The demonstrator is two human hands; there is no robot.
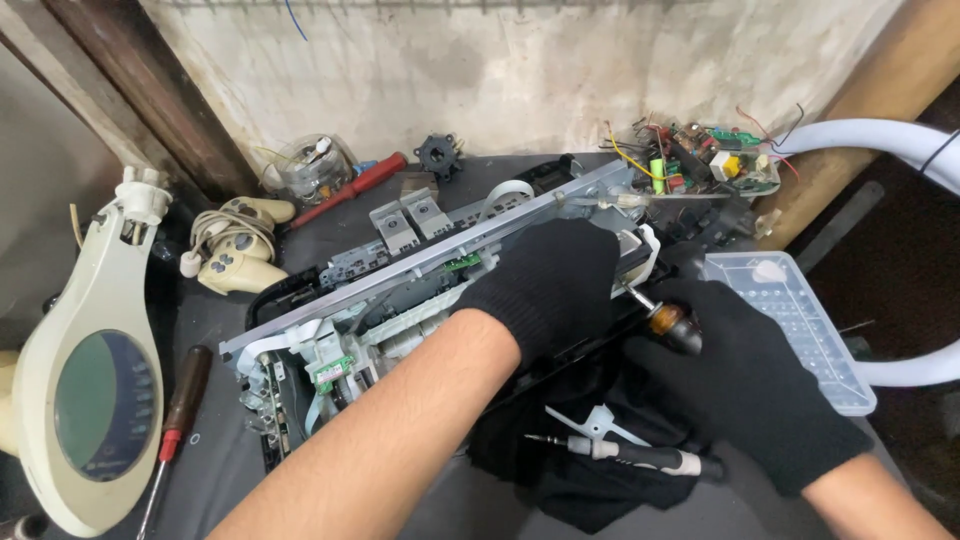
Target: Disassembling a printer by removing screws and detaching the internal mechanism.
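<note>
— Black knit gloves on both of mine. What do you make of the left hand [548, 278]?

— It lies palm down on the opened machine [420, 275], the stripped grey chassis that runs from eight o'clock up toward two o'clock across the dark bench [215, 450]. Fingers are spread flat over its right end, pressing on it rather than wrapped round anything.

— And the right hand [745, 385]?

— I have it at four o'clock, fingers curled tight about a screwdriver [668, 322] with an amber and black handle. The shaft points up-left toward the chassis, its tip hidden just under the edge of my left glove.

— Where does the long metal rail [430, 255] sit?

— Along the top of the machine, same diagonal, with a small green circuit board [329, 372] showing near its lower end at eight o'clock.

— Anything loose near the hands?

— A second, slimmer screwdriver [630, 452] lies at five o'clock on a black cloth [590, 495], just below my right wrist. A clear plastic tray [800, 320] sits at three o'clock, close beside the right hand.

— Farther out?

— A cream magnifier lamp [90, 370] at nine o'clock, a wooden-handled screwdriver [178, 410] beside it, a cream game controller [235, 245] at ten o'clock, and a bare board crowded with wired components [715, 165] at one o'clock — well apart from my hands.
</note>
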